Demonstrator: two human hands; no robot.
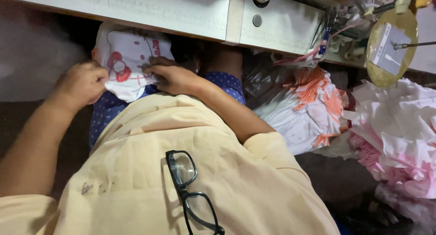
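Upper left of the frame, under the table edge [136, 12]: both hands grasp a white printed cloth [129, 53] — left hand [81, 82] clenched on its left edge, right hand [170, 76] pinching its right side.

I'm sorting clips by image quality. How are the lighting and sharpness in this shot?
Head view: the yellow shirt, glasses and both hands on the white cloth are evenly lit and fairly sharp; under the table at left it falls into dark, hazy shadow.
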